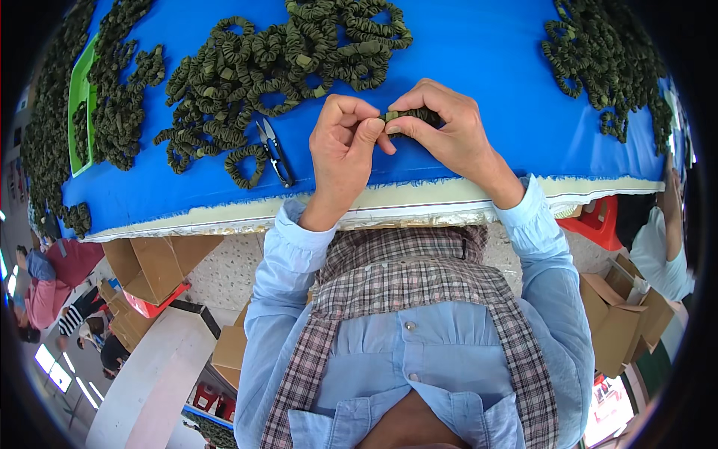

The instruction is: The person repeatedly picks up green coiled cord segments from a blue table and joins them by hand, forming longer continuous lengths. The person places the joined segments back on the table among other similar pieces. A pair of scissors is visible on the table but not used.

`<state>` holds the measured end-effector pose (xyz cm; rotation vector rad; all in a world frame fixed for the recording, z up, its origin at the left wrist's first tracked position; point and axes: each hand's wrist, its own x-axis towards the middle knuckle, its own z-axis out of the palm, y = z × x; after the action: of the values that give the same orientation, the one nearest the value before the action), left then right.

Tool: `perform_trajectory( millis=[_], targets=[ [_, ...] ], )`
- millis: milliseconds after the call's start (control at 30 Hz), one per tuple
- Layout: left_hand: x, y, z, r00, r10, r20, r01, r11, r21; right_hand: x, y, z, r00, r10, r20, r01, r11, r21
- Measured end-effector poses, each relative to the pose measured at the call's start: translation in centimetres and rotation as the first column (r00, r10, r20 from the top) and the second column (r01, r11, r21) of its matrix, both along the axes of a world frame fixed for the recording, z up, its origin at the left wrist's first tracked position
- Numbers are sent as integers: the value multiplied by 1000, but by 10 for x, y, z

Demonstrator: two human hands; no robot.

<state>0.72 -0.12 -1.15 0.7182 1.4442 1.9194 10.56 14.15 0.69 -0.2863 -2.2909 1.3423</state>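
Both my hands meet over the blue-covered table, near its front edge. Between them is a dark green scrunchie with a lighter green tab. My left hand pinches its left end with thumb and forefinger. My right hand grips the gathered band, its thumb and forefinger close to the tab. A pair of thread snips with dark handles lies left of my left hand, blades pointing away. Just beside it rests a single scrunchie. Beyond my hands spreads a loose heap of scrunchies.
More scrunchies pile up at the far right and along the left edge, around a bright green tray. Cardboard boxes and a red stool stand below the table. Other people are at both sides.
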Motion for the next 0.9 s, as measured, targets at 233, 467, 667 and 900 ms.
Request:
perform_trajectory(
  millis=[233, 467, 667, 900],
  targets=[
    [0, 1, 6, 998, -3, -68, -3, 996, -85, 4, -2, 2, 999, -22, 34, 21, 999, 32],
    [0, 2, -1, 1000, -21, 15, 22, 999, -41, 0, -1, 1, 998, -9, -61, 12, 999, 46],
    [2, 1, -1, 1000, -13, 5, 13, 999, -31, 1, -1, -5, 998, 41, -46, -42, 999, -22],
    [4, -1, 2, 998, -2, -62, -3, 998, -71, 2, 0, 6, 997, 43, 58, -43, 999, -3]
  ],
)
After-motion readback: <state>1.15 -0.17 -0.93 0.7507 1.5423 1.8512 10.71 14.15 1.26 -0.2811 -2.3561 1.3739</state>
